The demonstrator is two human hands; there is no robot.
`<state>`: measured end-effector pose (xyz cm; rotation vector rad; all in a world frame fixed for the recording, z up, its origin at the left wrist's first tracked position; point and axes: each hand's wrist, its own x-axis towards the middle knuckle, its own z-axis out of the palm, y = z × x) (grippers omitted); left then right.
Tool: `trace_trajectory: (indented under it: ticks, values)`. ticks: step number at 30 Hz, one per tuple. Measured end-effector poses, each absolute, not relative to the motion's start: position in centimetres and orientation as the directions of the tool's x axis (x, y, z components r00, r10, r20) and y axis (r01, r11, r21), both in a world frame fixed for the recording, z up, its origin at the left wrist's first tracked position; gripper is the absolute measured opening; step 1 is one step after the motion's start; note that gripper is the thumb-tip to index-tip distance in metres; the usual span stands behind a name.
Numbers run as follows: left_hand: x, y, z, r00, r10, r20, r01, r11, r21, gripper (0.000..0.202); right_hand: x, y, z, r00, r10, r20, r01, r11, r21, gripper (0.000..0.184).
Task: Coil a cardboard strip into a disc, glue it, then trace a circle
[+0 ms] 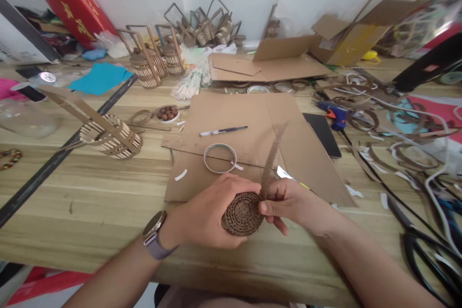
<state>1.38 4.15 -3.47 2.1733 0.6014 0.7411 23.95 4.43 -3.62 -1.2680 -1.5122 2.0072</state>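
A round coil of brown corrugated cardboard strip (243,213) is held over the front part of the table. My left hand (212,211), with a watch on its wrist, wraps round the coil's left side. The loose end of the corrugated strip (270,161) rises from the coil's right edge and curves up and away. My right hand (285,204) pinches this strip between thumb and fingers where it meets the coil. Just beyond the hands, a roll of tape (220,158) lies flat on the cardboard sheet (245,110). Farther back on it is a pen (224,131).
A small handled basket (111,137) stands at left, near a dish of brown balls (168,114). A blue glue gun (335,115), tangled strips and cables lie at right, with black scissors (415,245) near the front. Several baskets and a cardboard box (355,33) line the back.
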Motion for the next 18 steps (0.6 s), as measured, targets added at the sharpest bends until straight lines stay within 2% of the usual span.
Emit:
trace_trajectory:
  ticks: [5, 8, 12, 18]
  values:
    - [1.1, 4.3, -3.5, 0.766, 0.582, 0.274, 0.166, -0.590, 0.790, 0.078, 23.9, 4.4, -3.5, -0.592, 0.657, -0.467, 0.250, -0.401, -0.881, 0.054]
    - [1.2, 4.2, -3.7, 0.715, 0.641, 0.279, 0.216, -0.582, 0.784, 0.086, 23.7, 4.5, -3.7, -0.529, 0.734, -0.425, 0.189, -0.386, -0.903, 0.054]
    - [1.6, 3.9, -4.3, 0.615, 0.692, 0.379, 0.271, -0.637, 0.722, 0.092, 23.1, 4.5, -3.9, -0.424, 0.823, -0.379, 0.091, -0.378, -0.921, 0.054]
    - [2.0, 3.8, -4.3, 0.553, 0.723, 0.415, 0.318, -0.643, 0.697, 0.080, 22.6, 4.2, -3.9, -0.409, 0.816, -0.408, 0.095, -0.407, -0.908, 0.056]
